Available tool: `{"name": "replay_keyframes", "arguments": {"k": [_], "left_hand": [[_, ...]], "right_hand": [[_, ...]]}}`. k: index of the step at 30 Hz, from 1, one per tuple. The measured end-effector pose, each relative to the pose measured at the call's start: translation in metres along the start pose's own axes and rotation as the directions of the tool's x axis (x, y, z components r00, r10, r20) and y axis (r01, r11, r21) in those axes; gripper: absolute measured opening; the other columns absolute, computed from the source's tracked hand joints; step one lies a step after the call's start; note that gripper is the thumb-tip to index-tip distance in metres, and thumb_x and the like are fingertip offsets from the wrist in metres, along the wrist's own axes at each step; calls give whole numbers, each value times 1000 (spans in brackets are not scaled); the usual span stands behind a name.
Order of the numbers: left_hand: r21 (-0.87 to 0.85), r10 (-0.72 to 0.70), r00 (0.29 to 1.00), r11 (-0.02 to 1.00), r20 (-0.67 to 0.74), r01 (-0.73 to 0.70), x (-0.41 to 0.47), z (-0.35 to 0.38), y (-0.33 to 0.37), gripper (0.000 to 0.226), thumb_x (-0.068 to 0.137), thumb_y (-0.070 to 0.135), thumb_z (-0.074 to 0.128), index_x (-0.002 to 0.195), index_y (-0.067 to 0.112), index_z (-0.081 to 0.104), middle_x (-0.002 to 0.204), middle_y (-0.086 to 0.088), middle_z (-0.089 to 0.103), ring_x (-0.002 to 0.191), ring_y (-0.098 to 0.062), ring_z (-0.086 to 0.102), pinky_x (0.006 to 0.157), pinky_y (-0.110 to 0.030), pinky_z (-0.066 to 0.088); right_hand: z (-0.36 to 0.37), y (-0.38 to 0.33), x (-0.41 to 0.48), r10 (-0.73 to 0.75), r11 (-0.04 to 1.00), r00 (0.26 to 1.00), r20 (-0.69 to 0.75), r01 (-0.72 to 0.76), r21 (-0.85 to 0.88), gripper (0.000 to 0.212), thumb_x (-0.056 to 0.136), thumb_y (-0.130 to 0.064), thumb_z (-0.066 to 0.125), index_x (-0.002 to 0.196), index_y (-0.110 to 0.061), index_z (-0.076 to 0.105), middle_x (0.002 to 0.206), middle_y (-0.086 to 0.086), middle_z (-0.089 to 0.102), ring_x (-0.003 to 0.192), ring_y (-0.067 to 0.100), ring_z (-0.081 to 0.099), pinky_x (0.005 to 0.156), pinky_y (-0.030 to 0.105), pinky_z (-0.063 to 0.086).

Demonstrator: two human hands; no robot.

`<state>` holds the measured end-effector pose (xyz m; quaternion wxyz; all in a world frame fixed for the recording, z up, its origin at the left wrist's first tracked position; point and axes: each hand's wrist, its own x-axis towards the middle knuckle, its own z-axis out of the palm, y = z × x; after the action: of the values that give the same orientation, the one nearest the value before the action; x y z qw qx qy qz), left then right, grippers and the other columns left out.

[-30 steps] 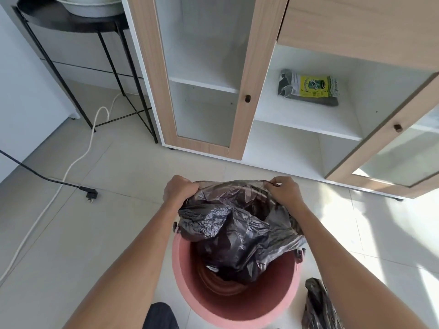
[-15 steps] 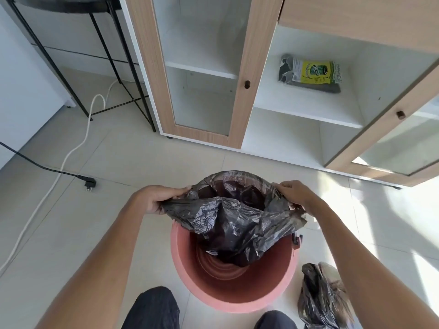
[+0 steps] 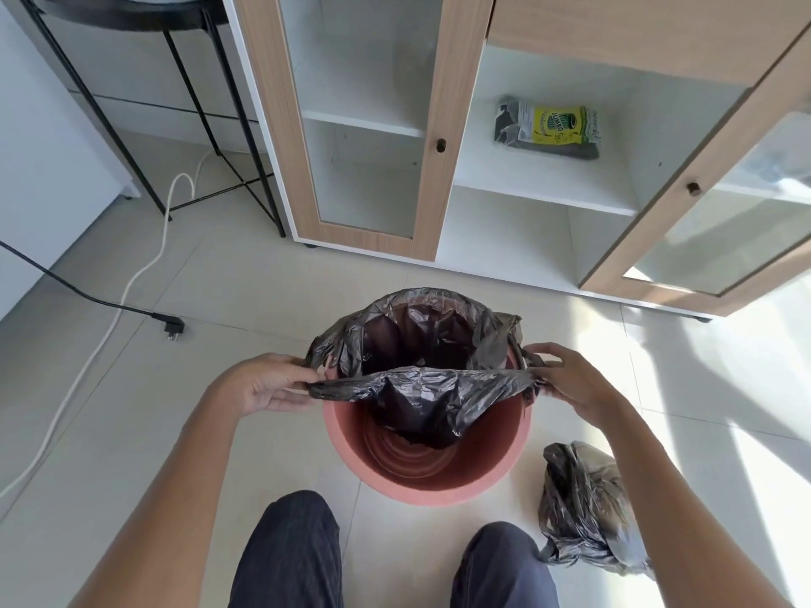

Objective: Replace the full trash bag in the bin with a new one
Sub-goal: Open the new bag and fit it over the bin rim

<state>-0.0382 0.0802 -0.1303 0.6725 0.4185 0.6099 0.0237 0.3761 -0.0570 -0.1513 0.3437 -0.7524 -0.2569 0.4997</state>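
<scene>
open tiled floor [image 3: 131,432] left of bin [image 3: 421,484], full bag [image 3: 588,515] close on its right, cabinet [image 3: 439,125] behind

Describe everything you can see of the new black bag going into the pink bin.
The new bag is thin, crinkled, glossy black plastic. Its mouth is open: the far edge is folded over the far rim of the pink bin, while the near edge is stretched in a taut band above the bin between the left hand and the right hand. Its body sags loosely into the bin, leaving the bin's ribbed near wall bare. Whether it reaches the bottom cannot be seen.
</scene>
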Motion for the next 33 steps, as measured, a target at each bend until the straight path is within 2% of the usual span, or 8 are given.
{"name": "replay_keyframes", "arguments": {"k": [7,13,15,18,23,26,30,33], "left_hand": [[-159,-81,984,986,-157,56,-8,22,-19,13,86,-5,67,99,-6,64,92,-25,71,55,-21,72,55,-28,61],[-428,-110,965,904,-240,-4,-7,36,-27,6,93,-2,60,87,-3,61,63,-16,68,50,-19,68,40,-24,55],[-524,-122,965,852,-232,-18,-7,43,-27,13,97,3,56,85,2,61,61,-14,67,59,-20,66,48,-23,58],[-644,-126,970,764,-210,-41,-9,51,-29,18,101,5,50,86,5,59,80,-15,63,72,-20,60,94,-37,54],[-758,-82,977,644,-196,-98,-13,58,-29,21,104,1,37,90,2,52,107,-22,60,101,-29,63,107,-44,44],[-802,-70,978,586,-195,-118,-10,65,-33,25,103,-2,30,87,2,49,108,-20,60,111,-30,60,104,-45,43],[-786,-23,972,593,-236,-177,-8,69,-39,20,103,3,37,90,7,51,88,-13,61,83,-22,63,102,-41,47],[-780,35,969,586,-246,-219,-14,72,-43,10,101,6,49,97,7,57,79,-8,64,75,-18,64,74,-31,58]], "right_hand": [[6,15,-18,-8,999,991,-135,14,48,32,87,12,61,101,-16,70,92,19,66,78,25,60,70,30,50],[4,20,-29,112,989,977,-180,-92,118,29,92,11,54,108,-10,66,79,13,66,63,18,50,54,23,44],[5,22,-32,175,960,968,-182,-127,248,25,94,10,50,106,-8,64,79,13,64,61,18,51,46,21,46],[9,25,-40,258,859,953,-160,-151,489,20,99,5,47,96,-9,61,76,9,58,63,18,52,43,20,48],[13,30,-49,339,714,932,-129,-165,680,12,98,2,49,96,-4,59,72,8,53,63,16,50,60,27,46],[15,32,-51,363,695,921,-139,-169,699,13,99,1,46,95,-5,56,69,6,49,62,15,47,60,28,44],[17,42,-55,386,671,914,-121,-188,717,6,99,-4,51,94,-7,54,65,5,46,59,13,43,50,25,43],[22,47,-63,341,734,928,-148,-164,659,7,95,-10,62,90,-8,58,62,2,49,53,11,45,39,19,41]]}}
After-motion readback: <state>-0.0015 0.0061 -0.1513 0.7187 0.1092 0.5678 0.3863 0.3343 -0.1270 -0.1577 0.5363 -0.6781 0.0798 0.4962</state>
